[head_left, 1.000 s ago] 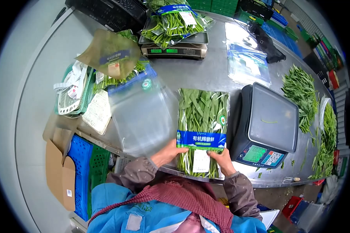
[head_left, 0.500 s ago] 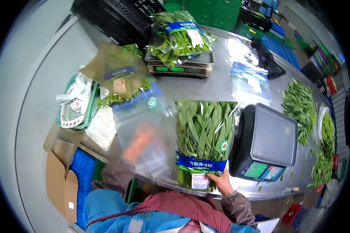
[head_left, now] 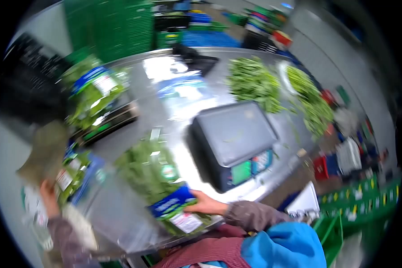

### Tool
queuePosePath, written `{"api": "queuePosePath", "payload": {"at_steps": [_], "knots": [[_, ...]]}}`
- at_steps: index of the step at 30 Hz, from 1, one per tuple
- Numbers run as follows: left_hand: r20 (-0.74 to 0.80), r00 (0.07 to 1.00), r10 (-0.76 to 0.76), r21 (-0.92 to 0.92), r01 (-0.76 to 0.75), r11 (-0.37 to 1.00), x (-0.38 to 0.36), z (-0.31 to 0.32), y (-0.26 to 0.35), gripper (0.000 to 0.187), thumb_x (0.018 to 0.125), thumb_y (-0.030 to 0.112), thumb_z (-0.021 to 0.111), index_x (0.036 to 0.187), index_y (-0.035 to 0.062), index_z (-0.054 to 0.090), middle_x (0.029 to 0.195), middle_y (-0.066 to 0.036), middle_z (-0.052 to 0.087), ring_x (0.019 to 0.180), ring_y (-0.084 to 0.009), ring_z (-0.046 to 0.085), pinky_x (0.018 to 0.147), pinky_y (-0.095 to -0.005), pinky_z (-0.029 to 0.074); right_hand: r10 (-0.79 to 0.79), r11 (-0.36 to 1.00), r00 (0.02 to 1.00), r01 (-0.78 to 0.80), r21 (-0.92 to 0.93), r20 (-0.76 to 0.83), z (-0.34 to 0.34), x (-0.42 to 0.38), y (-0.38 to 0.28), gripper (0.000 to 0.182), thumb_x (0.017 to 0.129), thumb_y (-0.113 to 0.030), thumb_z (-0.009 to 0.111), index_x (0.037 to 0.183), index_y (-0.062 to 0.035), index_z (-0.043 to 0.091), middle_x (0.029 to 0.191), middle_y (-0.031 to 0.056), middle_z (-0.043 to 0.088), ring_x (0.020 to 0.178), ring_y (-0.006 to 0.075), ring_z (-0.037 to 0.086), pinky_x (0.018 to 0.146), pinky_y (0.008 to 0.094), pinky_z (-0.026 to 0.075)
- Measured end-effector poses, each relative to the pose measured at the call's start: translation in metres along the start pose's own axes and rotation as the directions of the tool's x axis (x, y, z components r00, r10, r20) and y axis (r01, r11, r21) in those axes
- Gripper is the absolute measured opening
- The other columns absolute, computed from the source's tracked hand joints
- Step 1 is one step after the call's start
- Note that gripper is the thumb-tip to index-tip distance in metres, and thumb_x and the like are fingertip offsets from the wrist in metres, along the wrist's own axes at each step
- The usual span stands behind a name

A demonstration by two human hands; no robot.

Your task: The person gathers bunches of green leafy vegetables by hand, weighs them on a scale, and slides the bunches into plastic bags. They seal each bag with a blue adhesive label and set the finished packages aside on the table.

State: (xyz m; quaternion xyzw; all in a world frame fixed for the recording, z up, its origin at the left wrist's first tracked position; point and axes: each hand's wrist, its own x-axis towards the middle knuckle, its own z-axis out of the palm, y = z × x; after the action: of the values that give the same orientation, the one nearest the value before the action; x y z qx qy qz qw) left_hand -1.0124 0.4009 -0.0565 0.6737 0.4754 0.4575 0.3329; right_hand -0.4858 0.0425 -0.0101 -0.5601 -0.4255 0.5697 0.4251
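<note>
My right hand (head_left: pixel 206 204) is closed on the lower right edge of a clear bag of leafy greens (head_left: pixel 149 167) with a blue band and a white label. The bag rests on the metal table, its leafy end pointing away from me. My left hand (head_left: pixel 50 198) is at the lower edge of a brownish plastic bag (head_left: pixel 44 154), beside another bag of greens (head_left: pixel 71 174). Motion blur hides whether its fingers grip anything. Between my hands lies clear plastic film (head_left: pixel 116 214).
A digital scale (head_left: pixel 236 134) stands right of the bag. Another scale (head_left: pixel 114 123) carries bagged greens (head_left: pixel 94 94). Loose greens (head_left: pixel 254 85) lie at the far right of the table (head_left: pixel 143 58). Flat plastic bags (head_left: pixel 183 91) lie at the back, with green crates (head_left: pixel 111 31) beyond.
The view has swung right. My left hand has moved from over the clear film to the brownish bag. My right hand still holds the bag of greens, which now looks tilted.
</note>
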Motion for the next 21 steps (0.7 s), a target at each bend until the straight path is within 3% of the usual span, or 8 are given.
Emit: {"api": "queuePosePath", "payload": {"at_steps": [1, 2, 3, 4, 9, 11, 17, 21], "knots": [[0.034, 0.988, 0.149, 0.079, -0.151, 0.985, 0.002, -0.03, -0.017, 0.05, 0.08, 0.006, 0.047, 0.128, 0.0045, 0.034, 0.127, -0.012, 0.037, 0.116, -0.0244, 0.04, 0.097, -0.0355, 0.034, -0.077, 0.996, 0.995, 0.075, 0.038, 0.063, 0.003, 0.009, -0.01, 0.047, 0.071, -0.011, 0.066, 0.113, 0.0014, 0.049, 0.105, 0.0108, 0.057, 0.096, 0.0153, 0.052, 0.089, 0.0305, 0.04], [0.054, 0.992, -0.112, -0.475, 0.124, 0.871, 0.037, -0.097, -0.106, 0.049, 0.083, 0.01, 0.047, 0.13, 0.006, 0.032, 0.131, -0.011, 0.034, 0.117, -0.0242, 0.039, 0.097, -0.0357, 0.033, -0.002, 0.983, 0.989, -0.024, 0.18, 0.147, 0.006, 0.019, -0.026, 0.049, 0.07, -0.009, 0.065, 0.115, 0.0012, 0.047, 0.106, 0.0102, 0.057, 0.096, 0.0149, 0.052, 0.088, 0.0301, 0.041], [-0.095, 0.97, 0.222, -0.155, -0.235, 0.96, -0.006, -0.039, 0.019, 0.047, 0.083, 0.018, 0.052, 0.127, 0.0054, 0.038, 0.127, -0.011, 0.041, 0.114, -0.0219, 0.042, 0.095, -0.0336, 0.035, -0.091, 0.991, 0.986, 0.076, 0.108, 0.14, 0.014, 0.033, -0.032, 0.051, 0.07, -0.007, 0.064, 0.117, 0.0008, 0.045, 0.105, 0.0092, 0.057, 0.095, 0.0145, 0.052, 0.086, 0.0296, 0.042], [-0.206, 0.838, -0.505, -0.737, 0.207, 0.644, -0.001, -0.013, 0.113, 0.045, 0.083, 0.024, 0.053, 0.123, 0.0045, 0.044, 0.12, -0.01, 0.048, 0.11, -0.0198, 0.045, 0.093, -0.0316, 0.036, -0.072, 0.982, 0.977, 0.033, 0.187, 0.202, 0.021, 0.045, -0.061, 0.051, 0.069, -0.004, 0.063, 0.116, 0.0007, 0.045, 0.105, 0.0086, 0.057, 0.095, 0.0141, 0.052, 0.086, 0.0296, 0.043], [-0.304, 0.888, -0.346, -0.473, 0.174, 0.863, -0.017, -0.017, 0.216, 0.042, 0.084, 0.022, 0.052, 0.121, 0.0029, 0.044, 0.117, -0.011, 0.049, 0.103, -0.0204, 0.047, 0.087, -0.032, 0.04, -0.535, 0.827, 0.824, 0.467, 0.312, 0.185, 0.11, 0.188, -0.151, 0.075, 0.069, -0.01, 0.061, 0.132, -0.0011, 0.022, 0.114, 0.0134, 0.05, 0.1, 0.0189, 0.05, 0.09, 0.0299, 0.038], [-0.247, 0.915, -0.318, -0.479, 0.17, 0.861, -0.03, -0.007, 0.246, 0.039, 0.086, 0.02, 0.051, 0.12, 0.0026, 0.045, 0.113, -0.011, 0.051, 0.097, -0.0201, 0.05, 0.083, -0.0314, 0.042, -0.757, 0.639, 0.638, 0.768, 0.043, -0.137, 0.14, 0.259, -0.155, 0.08, 0.069, -0.007, 0.06, 0.135, -0.0027, 0.014, 0.112, 0.0155, 0.049, 0.095, 0.021, 0.052, 0.083, 0.0312, 0.041], [0.058, 0.978, -0.201, -0.234, 0.209, 0.949, -0.073, 0.084, 0.302, 0.035, 0.088, 0.014, 0.046, 0.12, 0.0012, 0.045, 0.113, -0.015, 0.05, 0.093, -0.0256, 0.052, 0.081, -0.034, 0.046, -0.698, 0.715, 0.704, 0.68, -0.163, -0.131, 0.096, 0.203, -0.089, 0.033, 0.07, -0.007, 0.054, 0.099, 0.0012, 0.042, 0.071, 0.0144, 0.053, 0.062, 0.0257, 0.056, 0.056, 0.0353, 0.042], [0.24, 0.811, -0.533, -0.162, 0.575, 0.802, -0.127, 0.17, 0.334, 0.038, 0.087, 0.015, 0.046, 0.121, 0.0005, 0.041, 0.115, -0.013, 0.047, 0.1, -0.0256, 0.045, 0.083, -0.0367, 0.043, -0.277, 0.96, 0.961, 0.277, 0.039, -0.008, 0.053, 0.116, -0.02, 0.026, 0.075, -0.011, 0.052, 0.096, 0.0044, 0.05, 0.066, 0.0105, 0.057, 0.052, 0.0139, 0.055, 0.049, 0.0279, 0.045]]}}
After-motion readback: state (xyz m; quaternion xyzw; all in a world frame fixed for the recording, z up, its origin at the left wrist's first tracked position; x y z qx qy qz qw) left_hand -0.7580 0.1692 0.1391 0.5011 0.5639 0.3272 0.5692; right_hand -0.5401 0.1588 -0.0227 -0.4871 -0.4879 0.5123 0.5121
